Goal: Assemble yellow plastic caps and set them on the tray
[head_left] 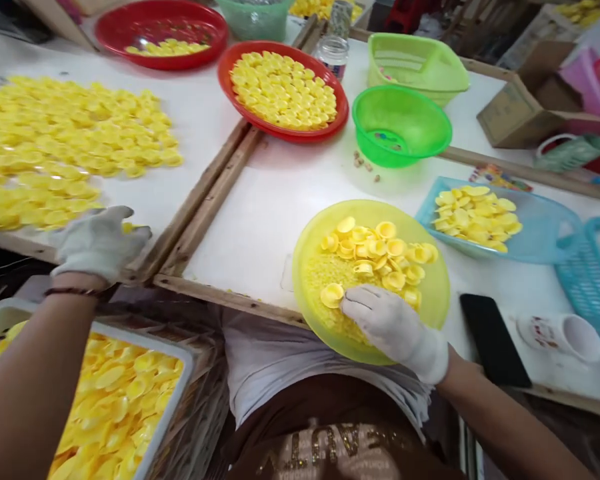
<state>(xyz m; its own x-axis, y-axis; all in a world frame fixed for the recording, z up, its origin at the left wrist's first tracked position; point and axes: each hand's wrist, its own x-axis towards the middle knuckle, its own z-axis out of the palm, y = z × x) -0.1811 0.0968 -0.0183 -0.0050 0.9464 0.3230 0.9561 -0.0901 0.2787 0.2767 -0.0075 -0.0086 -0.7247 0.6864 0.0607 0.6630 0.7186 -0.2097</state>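
Observation:
My left hand (97,243), in a white glove, is over the front edge of the left table. A small yellow piece (128,227), mostly hidden, shows between its thumb and finger. Beside that hand spreads a wide layer of yellow cup-shaped pieces (75,127). My right hand (387,323), also gloved, reaches into a yellow bowl (310,240). Its fingertips are closed at the edge of a round yellow cup-shaped piece (332,295). Fine yellow granules (325,270) cover part of the bowl's inside, with several more cup-shaped pieces (380,250) heaped at the back.
Behind stand a red plate (223,73) of yellow pieces, another red tray (111,41) and a green bowl (403,123). To the right are a blue scoop-shaped basket (545,233), a phone (495,340) and a mug (555,333). Below left, a white crate (187,363) holds yellow pieces.

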